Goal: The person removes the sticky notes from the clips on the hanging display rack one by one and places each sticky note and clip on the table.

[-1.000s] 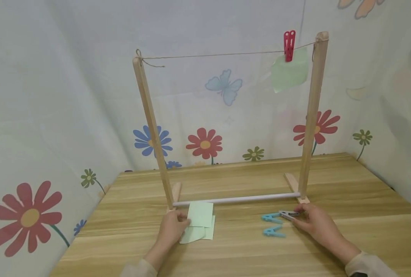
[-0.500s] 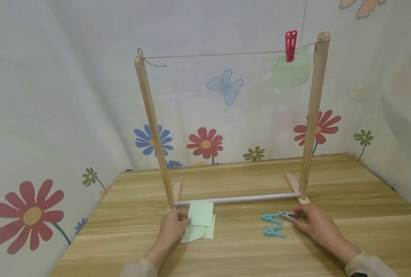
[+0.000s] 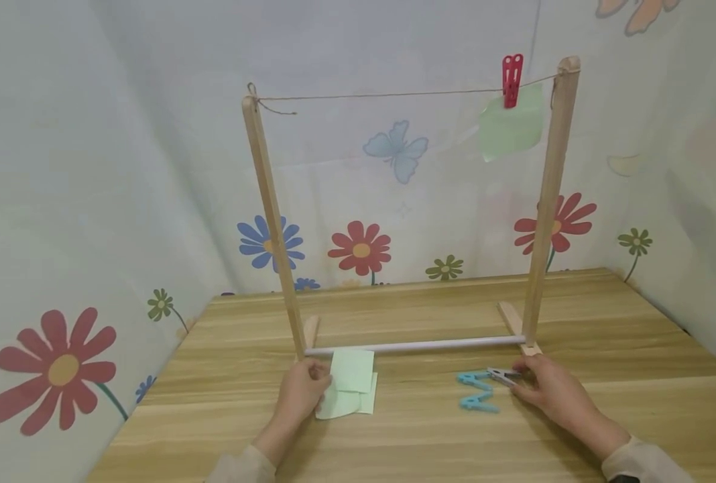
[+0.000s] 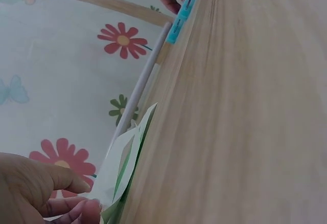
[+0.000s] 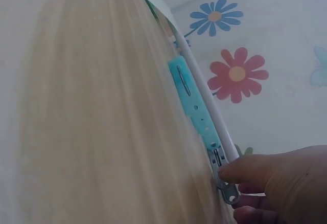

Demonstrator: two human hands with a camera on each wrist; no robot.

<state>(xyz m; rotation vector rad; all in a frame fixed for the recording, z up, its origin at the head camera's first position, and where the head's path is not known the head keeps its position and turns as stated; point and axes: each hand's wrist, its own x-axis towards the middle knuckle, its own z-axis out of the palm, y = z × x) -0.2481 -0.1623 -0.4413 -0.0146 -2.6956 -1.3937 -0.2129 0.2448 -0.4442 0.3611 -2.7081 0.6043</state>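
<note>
While the left hand pinches three papers, the right grips one grey clip.

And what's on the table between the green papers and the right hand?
In the head view, after the green papers comes bare wooden tabletop, then two light-blue clothespins, then the grey clothespin that the right hand pinches.

We find the head view under moderate, diffuse light, greyish across the backdrop, with a soft shadow on the table under the right hand. In both wrist views we record a cool cast, hazy contrast and nearby wood grain smeared by blur.
</note>
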